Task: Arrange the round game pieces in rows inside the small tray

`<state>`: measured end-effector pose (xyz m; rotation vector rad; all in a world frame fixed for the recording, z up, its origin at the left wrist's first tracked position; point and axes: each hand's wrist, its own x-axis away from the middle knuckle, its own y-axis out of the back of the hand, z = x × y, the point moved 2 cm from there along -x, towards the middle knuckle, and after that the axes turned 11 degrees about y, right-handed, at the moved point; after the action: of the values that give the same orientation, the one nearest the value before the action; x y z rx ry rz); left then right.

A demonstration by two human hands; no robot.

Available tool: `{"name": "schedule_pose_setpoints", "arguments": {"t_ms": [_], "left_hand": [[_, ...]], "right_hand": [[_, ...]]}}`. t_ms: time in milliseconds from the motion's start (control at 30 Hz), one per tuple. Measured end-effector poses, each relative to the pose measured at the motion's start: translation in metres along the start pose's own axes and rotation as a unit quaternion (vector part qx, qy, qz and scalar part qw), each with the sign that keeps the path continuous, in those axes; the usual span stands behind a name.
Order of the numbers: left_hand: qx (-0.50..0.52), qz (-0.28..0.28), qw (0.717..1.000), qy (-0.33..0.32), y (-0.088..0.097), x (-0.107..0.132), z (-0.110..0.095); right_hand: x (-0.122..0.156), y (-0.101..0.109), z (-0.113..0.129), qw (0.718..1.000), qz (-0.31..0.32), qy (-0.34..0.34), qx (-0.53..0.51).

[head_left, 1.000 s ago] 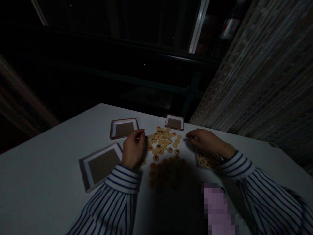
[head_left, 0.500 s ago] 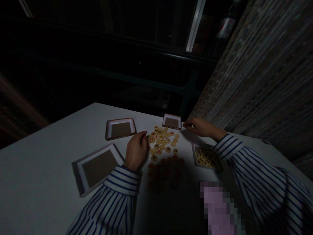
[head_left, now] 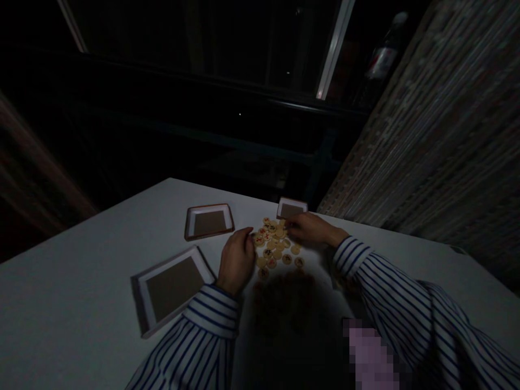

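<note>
Several round wooden game pieces with red and black marks lie in a heap on the white table. My left hand rests at the heap's left edge, fingers curled with the tips pinched near a piece. My right hand lies over the far side of the heap, fingers bent down onto the pieces. What either hand holds is hidden in the dim light. Both arms wear striped sleeves.
Three shallow box trays stand about: a large one at the near left, one behind it, a small one at the far edge. A brick wall rises on the right. The room beyond the table is dark.
My right hand has come from the small far tray back left onto the heap, and its sleeve now covers the tray of pieces on the right. My left hand stays at the heap's left edge.
</note>
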<state>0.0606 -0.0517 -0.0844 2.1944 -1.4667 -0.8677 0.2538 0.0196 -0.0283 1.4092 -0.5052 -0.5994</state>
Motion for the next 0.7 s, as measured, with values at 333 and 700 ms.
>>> {"name": "schedule_pose_setpoints", "arguments": {"t_ms": [333, 700], "left_hand": [[0.003, 0.0, 1.0, -0.005, -0.001, 0.0, -0.001], [0.016, 0.0, 1.0, -0.02, -0.003, 0.002, -0.002]], "right_hand": [[-0.017, -0.019, 0.006, 0.999, 0.028, 0.022, -0.003], [-0.016, -0.019, 0.002, 0.997, -0.009, 0.017, -0.078]]}}
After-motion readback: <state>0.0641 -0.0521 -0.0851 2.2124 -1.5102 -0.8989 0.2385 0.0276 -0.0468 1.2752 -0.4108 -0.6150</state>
